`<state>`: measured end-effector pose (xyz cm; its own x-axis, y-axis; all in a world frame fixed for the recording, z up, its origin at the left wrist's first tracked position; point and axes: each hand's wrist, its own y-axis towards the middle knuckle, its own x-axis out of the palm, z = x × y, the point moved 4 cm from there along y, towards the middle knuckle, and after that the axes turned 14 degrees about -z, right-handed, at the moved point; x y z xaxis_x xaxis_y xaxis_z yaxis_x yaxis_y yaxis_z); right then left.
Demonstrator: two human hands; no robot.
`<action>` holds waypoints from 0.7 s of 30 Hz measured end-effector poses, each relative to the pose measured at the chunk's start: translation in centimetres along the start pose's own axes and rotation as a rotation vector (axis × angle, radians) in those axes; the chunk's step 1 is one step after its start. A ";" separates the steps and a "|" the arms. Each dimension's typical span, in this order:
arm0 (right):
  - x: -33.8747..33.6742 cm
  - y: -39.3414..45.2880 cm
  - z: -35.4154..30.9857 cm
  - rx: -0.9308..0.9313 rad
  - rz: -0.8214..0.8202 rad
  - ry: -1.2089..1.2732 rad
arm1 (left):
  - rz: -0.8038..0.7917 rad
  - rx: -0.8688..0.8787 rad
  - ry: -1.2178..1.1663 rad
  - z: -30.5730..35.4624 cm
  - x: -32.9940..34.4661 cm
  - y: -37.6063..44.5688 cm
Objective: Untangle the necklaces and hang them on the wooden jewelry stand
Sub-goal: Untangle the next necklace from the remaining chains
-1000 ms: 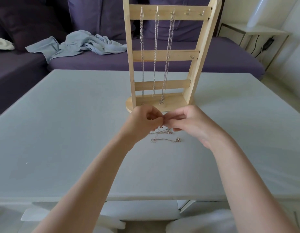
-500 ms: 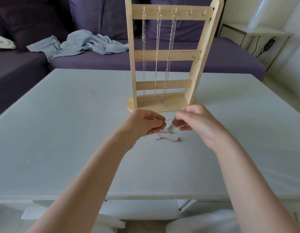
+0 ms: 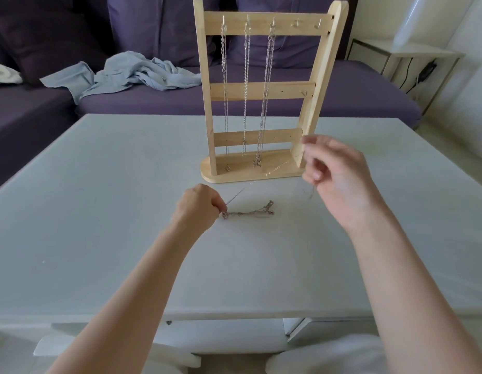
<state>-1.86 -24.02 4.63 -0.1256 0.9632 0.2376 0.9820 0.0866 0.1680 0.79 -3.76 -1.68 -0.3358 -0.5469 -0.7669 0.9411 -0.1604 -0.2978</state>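
At mid-tabletop, the left hand [image 3: 198, 203] pins the tangled necklaces [image 3: 248, 211] — the right hand [image 3: 334, 179], raised, pinches one thin chain [image 3: 274, 170] before the stand [image 3: 261, 90].

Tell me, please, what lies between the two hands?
In the head view, a thin chain stretches from the left hand to the raised right hand, above the tangled necklaces.

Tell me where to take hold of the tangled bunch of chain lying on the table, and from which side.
Take the tangled bunch at its free right end, from above. It lies flat and stretched sideways on the table; the left hand already pinches its left end. The right hand is raised with a thin chain, so a fingertip pinch grip there seems likeliest to work.
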 end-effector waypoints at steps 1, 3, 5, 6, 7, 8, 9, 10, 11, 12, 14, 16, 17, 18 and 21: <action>-0.1 0.0 -0.3 -0.035 0.004 0.042 | 0.008 -0.008 0.009 -0.1 -0.1 0.0; -0.2 -0.2 -0.8 -0.076 -0.014 0.025 | 0.021 0.006 0.014 0.1 0.1 0.2; 0.2 -0.2 -0.9 -0.090 -0.054 -0.040 | 0.026 0.036 0.024 0.5 0.3 0.0; 0.4 -0.2 -0.8 -0.084 -0.074 -0.072 | 0.021 0.060 0.031 0.8 0.5 -0.1; 0.6 -0.2 -0.6 -0.065 -0.099 -0.100 | 0.013 0.090 0.042 1.0 0.6 -0.1; 0.8 -0.2 -0.4 -0.035 -0.129 -0.120 | 0.003 0.116 0.058 1.3 0.8 -0.1; 1.0 -0.3 -0.1 0.007 -0.161 -0.127 | -0.004 0.131 0.072 1.6 0.9 -0.2; 1.1 -0.3 0.1 0.058 -0.194 -0.124 | -0.008 0.137 0.070 1.9 0.9 -0.2; 1.2 -0.4 0.4 0.114 -0.227 -0.123 | 0.005 0.149 0.028 2.2 0.7 -0.2; 1.3 -0.4 0.5 0.167 -0.262 -0.132 | 0.025 0.174 -0.077 2.5 0.4 -0.3; 1.8 -0.6 0.9 0.253 -0.327 -0.165 | 0.001 0.292 -0.433 3.6 -0.1 -0.7; 2.2 -0.7 1.2 0.295 -0.359 -0.185 | -0.132 0.436 -0.722 5.0 -0.2 -1.4; 2.4 -0.7 1.1 0.295 -0.362 -0.188 | -0.197 0.479 -0.806 5.6 -0.2 -1.6; 2.4 -0.7 1.1 0.284 -0.358 -0.190 | -0.245 0.501 -0.851 6.0 -0.2 -1.9; 2.3 -0.7 0.8 0.227 -0.365 -0.230 | -0.168 0.459 -0.656 6.2 -0.5 -2.4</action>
<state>-2.76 -21.63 4.30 -0.4577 0.8889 -0.0201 0.8891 0.4574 -0.0178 -1.05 -8.17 2.93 -0.5164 -0.8324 -0.2012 0.8506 -0.5258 -0.0078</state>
